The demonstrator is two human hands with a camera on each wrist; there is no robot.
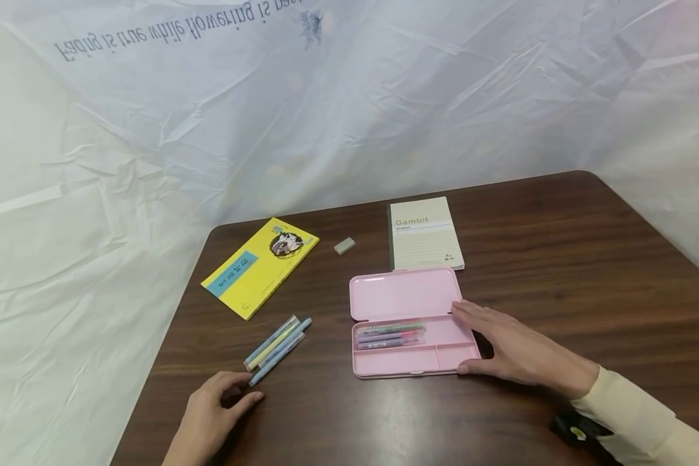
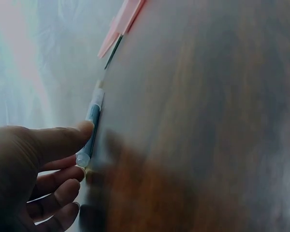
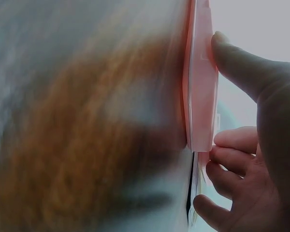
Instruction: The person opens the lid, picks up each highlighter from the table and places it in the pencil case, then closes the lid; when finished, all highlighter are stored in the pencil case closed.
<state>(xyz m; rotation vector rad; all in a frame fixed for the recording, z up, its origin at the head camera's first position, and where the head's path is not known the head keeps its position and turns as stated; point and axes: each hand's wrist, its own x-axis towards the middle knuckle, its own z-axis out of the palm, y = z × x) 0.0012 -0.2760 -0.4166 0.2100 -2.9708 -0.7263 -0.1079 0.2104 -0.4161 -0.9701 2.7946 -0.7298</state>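
In the head view, my left hand is at the near end of several pens, pale blue and yellow, lying side by side. Its thumb and index finger are apart, the index fingertip right at the closest pen. In the left wrist view, the thumb overlaps a blue pen with a clear end. My right hand spans the right end of a pink pencil case, thumb at the front corner, fingertips by the hinge. The case lies open, with several coloured pens in its rear compartment.
Behind the case lies a white notebook marked "Gambit", close to its lid. A small grey-white eraser sits left of it. Further left is a yellow booklet with an animal picture. A white curtain hangs behind the brown table.
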